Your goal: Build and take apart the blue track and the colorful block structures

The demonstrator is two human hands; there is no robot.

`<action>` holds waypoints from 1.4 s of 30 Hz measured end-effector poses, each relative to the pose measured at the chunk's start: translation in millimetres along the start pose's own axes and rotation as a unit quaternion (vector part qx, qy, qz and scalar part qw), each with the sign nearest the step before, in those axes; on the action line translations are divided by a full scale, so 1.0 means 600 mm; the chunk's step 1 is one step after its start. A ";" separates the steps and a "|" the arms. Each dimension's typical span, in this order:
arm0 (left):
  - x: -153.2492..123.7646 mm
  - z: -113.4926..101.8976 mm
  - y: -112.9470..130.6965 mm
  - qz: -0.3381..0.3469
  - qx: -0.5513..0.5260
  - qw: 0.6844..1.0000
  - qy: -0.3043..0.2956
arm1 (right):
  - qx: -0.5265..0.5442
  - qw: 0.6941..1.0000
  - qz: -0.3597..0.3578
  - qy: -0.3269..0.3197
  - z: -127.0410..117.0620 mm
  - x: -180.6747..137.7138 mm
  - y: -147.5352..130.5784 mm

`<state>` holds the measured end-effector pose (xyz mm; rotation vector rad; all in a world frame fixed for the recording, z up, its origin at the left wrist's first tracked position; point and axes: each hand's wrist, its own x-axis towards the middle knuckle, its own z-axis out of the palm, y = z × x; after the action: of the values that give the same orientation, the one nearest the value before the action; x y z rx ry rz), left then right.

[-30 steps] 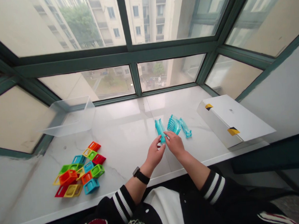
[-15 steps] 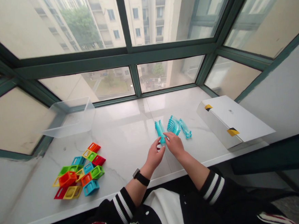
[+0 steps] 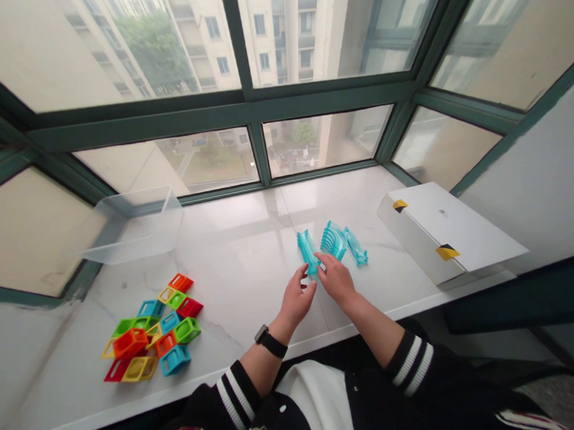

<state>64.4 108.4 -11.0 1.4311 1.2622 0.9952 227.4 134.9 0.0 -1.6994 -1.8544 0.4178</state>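
Observation:
A straight, see-through turquoise track piece (image 3: 307, 246) lies on the white sill, its long side pointing away from me. Both hands are at its near end. My left hand (image 3: 297, 297), with a black watch on the wrist, has thumb and fingers curled about that end from the left. From the right, my right hand (image 3: 336, 276) pinches the same end with its fingertips, which partly cover it. Just beyond the right hand sits a curved, ribbed turquoise piece (image 3: 334, 239). Beside it on the right is another narrow turquoise piece (image 3: 356, 246).
Colourful plastic frame blocks (image 3: 164, 325) lie piled on the left. Behind them stands a clear plastic bin (image 3: 136, 245). A white box (image 3: 458, 229) with yellow-and-black tape is at the right. Green-framed windows (image 3: 221, 120) border the sill (image 3: 230, 245).
The right hand's fingers have shifted very slightly at the near end of the straight piece. Everything else looks the same.

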 end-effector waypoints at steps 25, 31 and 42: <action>-0.007 0.000 -0.002 -0.011 -0.016 1.000 0.002 | 0.039 0.999 0.034 -0.002 0.012 -0.036 0.014; -0.014 -0.021 -0.020 -0.016 0.006 1.000 0.005 | 0.056 0.998 0.028 0.007 0.013 -0.061 0.038; -0.121 -0.200 -0.102 -0.140 0.032 0.985 0.091 | -0.067 0.997 0.005 0.031 -0.017 -0.127 0.187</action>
<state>-74.5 53.8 -43.4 1.1888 1.5930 0.9157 324.2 74.4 -73.7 -1.7887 -1.8663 0.2451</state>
